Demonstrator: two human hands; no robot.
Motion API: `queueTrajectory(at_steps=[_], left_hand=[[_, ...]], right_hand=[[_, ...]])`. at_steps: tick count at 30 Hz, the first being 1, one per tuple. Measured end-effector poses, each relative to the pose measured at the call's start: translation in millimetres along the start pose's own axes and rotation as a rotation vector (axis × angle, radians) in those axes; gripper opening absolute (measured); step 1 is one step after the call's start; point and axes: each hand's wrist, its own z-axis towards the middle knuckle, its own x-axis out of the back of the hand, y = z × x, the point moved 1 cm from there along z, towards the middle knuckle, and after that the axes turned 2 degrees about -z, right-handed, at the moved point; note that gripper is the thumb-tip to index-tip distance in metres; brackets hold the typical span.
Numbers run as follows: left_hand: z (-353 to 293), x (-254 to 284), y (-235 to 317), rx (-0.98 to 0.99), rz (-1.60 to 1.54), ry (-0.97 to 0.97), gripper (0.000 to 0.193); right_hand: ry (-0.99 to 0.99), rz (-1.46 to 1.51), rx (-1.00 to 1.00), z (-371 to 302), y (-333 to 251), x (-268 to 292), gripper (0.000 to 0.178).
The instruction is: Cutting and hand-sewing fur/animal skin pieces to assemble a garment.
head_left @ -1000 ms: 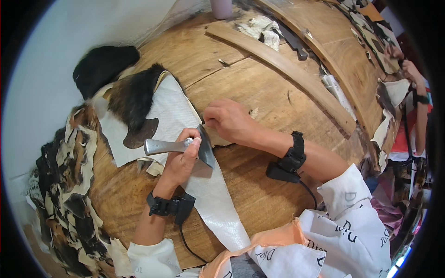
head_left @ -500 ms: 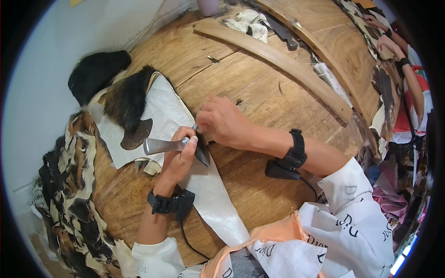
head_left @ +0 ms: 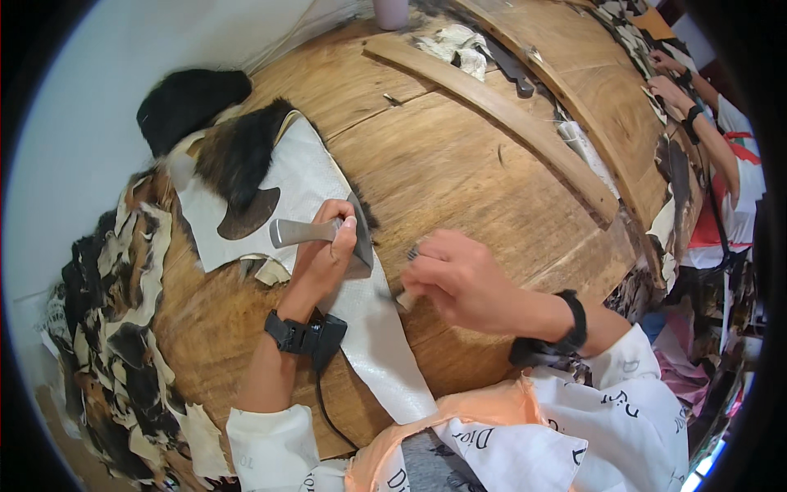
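My left hand (head_left: 328, 254) is closed round a grey metal tool (head_left: 297, 234) with a flared end. A flat grey plate, perhaps part of it, shows by the fingers, over a long white strip (head_left: 377, 336). The strip runs toward my lap. Beyond it, a white woven sheet (head_left: 303, 164) lies partly under a dark brown fur piece (head_left: 236, 160). My right hand (head_left: 459, 279), to the right of the strip, has its fingers curled. A small silvery bit shows at the fingers and a pale tip pokes out below; what they belong to is hidden.
Fur and hide scraps (head_left: 135, 344) pile along the left edge of the wooden table (head_left: 484, 189). A black fur piece (head_left: 188, 107) lies far left. Two wooden strips, one a curved slat (head_left: 500, 115), cross the far side near a dark-handled tool (head_left: 512, 70). Another person's hands (head_left: 672, 90) work at far right.
My right hand has moved away from the left one, toward me and to the right. My left hand stays on the metal tool. The view has shifted slightly.
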Motion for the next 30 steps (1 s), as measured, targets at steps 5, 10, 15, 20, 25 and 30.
queueTrajectory(at_steps=[5,10,15,20,25,30], left_hand=[[-6.7,5.5,3.7,0.091,-0.141,0.023,0.018],[-45.8,12.6,15.4,-0.122,-0.114,0.079,0.013],[-74.2,-10.0,47.6,-0.249,-0.010,0.070,0.017],[-94.2,19.4,41.5,-0.027,0.061,0.079,0.022],[-96.6,79.1,-6.4,-0.096,0.516,0.551,0.021],[-95.7,77.8,-36.3,0.114,0.487,0.498,0.017]], right_hand=[[0.056,-0.117,-0.081,25.0,35.0,31.8,0.015],[0.258,-0.255,0.053,46.9,28.6,31.9,0.042],[-0.091,0.168,0.288,48.7,-25.0,-22.0,0.033],[-0.235,0.622,-0.261,76.4,-18.7,-26.6,0.011],[-0.002,1.545,-0.297,127.5,-19.6,-29.7,0.030],[-0.254,1.516,-0.511,124.7,-0.2,-121.6,0.023]])
